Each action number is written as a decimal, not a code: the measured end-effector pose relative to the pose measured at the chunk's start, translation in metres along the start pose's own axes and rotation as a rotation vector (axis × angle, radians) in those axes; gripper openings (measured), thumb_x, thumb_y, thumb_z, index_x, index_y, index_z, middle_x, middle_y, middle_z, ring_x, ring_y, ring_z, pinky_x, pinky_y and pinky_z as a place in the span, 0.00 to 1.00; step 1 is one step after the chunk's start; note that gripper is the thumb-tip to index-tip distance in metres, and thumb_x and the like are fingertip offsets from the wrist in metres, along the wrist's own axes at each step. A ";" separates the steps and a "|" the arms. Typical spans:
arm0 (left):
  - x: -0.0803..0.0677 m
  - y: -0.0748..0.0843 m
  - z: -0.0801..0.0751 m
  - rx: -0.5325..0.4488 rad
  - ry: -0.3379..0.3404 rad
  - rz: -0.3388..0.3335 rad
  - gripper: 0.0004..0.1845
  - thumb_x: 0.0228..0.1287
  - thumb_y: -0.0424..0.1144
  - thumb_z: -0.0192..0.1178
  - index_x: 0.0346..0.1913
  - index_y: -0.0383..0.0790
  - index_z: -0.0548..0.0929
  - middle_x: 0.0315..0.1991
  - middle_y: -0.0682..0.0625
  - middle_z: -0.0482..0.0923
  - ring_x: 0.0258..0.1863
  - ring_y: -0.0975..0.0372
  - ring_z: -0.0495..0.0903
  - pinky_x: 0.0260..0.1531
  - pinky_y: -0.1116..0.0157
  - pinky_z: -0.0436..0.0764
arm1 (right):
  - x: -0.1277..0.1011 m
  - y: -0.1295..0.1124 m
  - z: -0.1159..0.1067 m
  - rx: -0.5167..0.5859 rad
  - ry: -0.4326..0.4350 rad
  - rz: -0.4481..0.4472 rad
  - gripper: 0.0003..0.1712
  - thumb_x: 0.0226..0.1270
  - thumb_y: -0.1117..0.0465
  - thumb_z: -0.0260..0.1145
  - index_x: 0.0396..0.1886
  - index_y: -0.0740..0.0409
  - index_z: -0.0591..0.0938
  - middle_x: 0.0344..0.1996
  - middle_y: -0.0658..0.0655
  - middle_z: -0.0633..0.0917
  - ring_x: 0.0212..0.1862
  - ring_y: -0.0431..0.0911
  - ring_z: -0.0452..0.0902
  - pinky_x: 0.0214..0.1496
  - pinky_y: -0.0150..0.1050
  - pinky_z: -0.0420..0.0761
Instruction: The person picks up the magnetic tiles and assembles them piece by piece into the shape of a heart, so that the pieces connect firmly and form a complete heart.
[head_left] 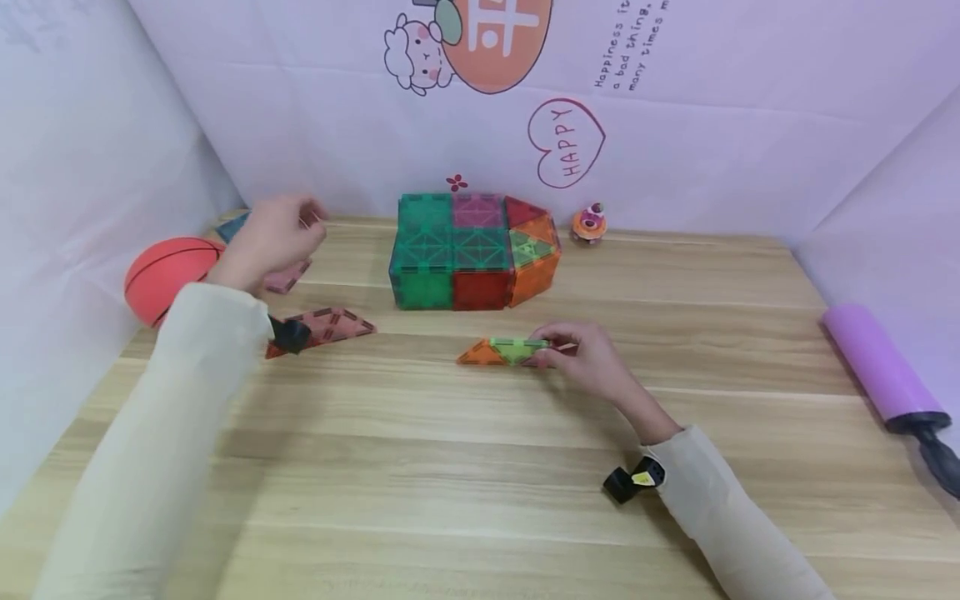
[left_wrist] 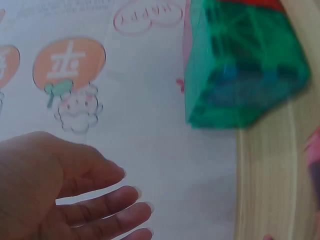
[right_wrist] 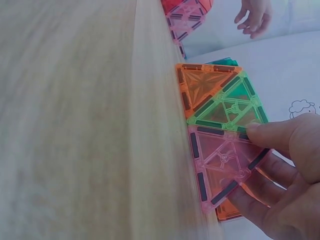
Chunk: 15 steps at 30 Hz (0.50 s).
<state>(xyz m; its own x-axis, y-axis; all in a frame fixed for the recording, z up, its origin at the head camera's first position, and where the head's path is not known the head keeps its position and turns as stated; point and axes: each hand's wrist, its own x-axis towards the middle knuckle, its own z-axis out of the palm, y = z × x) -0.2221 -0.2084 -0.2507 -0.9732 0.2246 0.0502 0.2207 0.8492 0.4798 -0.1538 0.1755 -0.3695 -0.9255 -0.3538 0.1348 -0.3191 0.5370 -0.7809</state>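
Note:
My right hand [head_left: 558, 352] pinches the pink end of a flat row of joined magnetic tiles [head_left: 504, 352], held just over the wooden table [head_left: 480, 467]. In the right wrist view the thumb lies on the pink tile [right_wrist: 220, 160] with the fingers [right_wrist: 260, 185] underneath; a green triangle [right_wrist: 227, 107] and an orange triangle [right_wrist: 200, 86] continue the row. My left hand [head_left: 300, 225] hovers at the table's back left, fingers [left_wrist: 107, 207] loosely spread and holding nothing. A box built of green, pink, red and orange tiles [head_left: 472, 250] stands at the back centre, also in the left wrist view [left_wrist: 245, 65].
Red triangular tiles [head_left: 326, 325] lie left of centre, with a pink tile [head_left: 287, 280] and a teal one [head_left: 231, 227] under the left hand. An orange ball [head_left: 168, 275] sits far left, a small toy [head_left: 589, 222] behind the box, a purple pump [head_left: 881, 367] at right. White sheets wall the table.

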 end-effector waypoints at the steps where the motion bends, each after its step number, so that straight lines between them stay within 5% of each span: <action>1: 0.005 -0.004 -0.004 0.006 -0.012 -0.013 0.19 0.67 0.36 0.44 0.54 0.27 0.73 0.49 0.31 0.74 0.42 0.42 0.74 0.40 0.48 0.75 | 0.000 0.000 0.000 -0.001 0.000 -0.002 0.10 0.58 0.72 0.67 0.40 0.62 0.86 0.42 0.62 0.86 0.42 0.51 0.83 0.40 0.35 0.84; 5: 0.026 -0.020 -0.017 0.073 -0.088 -0.075 0.22 0.67 0.38 0.44 0.55 0.21 0.70 0.52 0.25 0.71 0.49 0.39 0.72 0.47 0.43 0.72 | 0.001 -0.002 0.000 0.010 -0.014 -0.007 0.10 0.58 0.72 0.67 0.41 0.62 0.86 0.41 0.62 0.87 0.42 0.50 0.83 0.40 0.36 0.84; 8: 0.041 -0.030 -0.021 0.159 -0.177 -0.140 0.17 0.65 0.36 0.46 0.36 0.20 0.76 0.32 0.31 0.76 0.31 0.46 0.75 0.32 0.52 0.77 | 0.001 -0.002 0.000 0.012 -0.028 -0.005 0.10 0.58 0.71 0.68 0.41 0.62 0.86 0.40 0.62 0.87 0.41 0.49 0.82 0.40 0.36 0.84; 11: 0.054 -0.038 -0.020 0.217 -0.259 -0.202 0.15 0.60 0.34 0.46 0.16 0.32 0.68 0.13 0.47 0.66 0.15 0.59 0.65 0.18 0.64 0.68 | -0.001 -0.001 -0.001 0.006 -0.030 0.002 0.10 0.58 0.71 0.68 0.41 0.62 0.86 0.40 0.61 0.87 0.40 0.48 0.81 0.39 0.36 0.84; 13: 0.058 -0.041 -0.017 0.222 -0.305 -0.239 0.13 0.59 0.34 0.44 0.18 0.36 0.65 0.14 0.51 0.60 0.16 0.60 0.61 0.19 0.65 0.65 | -0.002 -0.001 -0.001 0.010 -0.032 0.005 0.10 0.57 0.70 0.69 0.40 0.62 0.86 0.39 0.61 0.87 0.40 0.47 0.81 0.39 0.35 0.84; 15: 0.055 -0.042 -0.014 0.181 -0.355 -0.283 0.11 0.61 0.35 0.41 0.28 0.29 0.69 0.25 0.42 0.68 0.26 0.53 0.68 0.27 0.62 0.69 | -0.003 -0.001 -0.001 0.019 -0.035 0.001 0.10 0.56 0.70 0.69 0.40 0.62 0.87 0.38 0.61 0.87 0.39 0.47 0.81 0.39 0.35 0.84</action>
<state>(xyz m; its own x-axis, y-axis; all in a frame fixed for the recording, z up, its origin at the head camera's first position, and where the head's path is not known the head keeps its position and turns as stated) -0.2863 -0.2385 -0.2560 -0.9211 0.0954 -0.3775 -0.0109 0.9628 0.2699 -0.1508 0.1768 -0.3687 -0.9179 -0.3804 0.1127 -0.3141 0.5232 -0.7922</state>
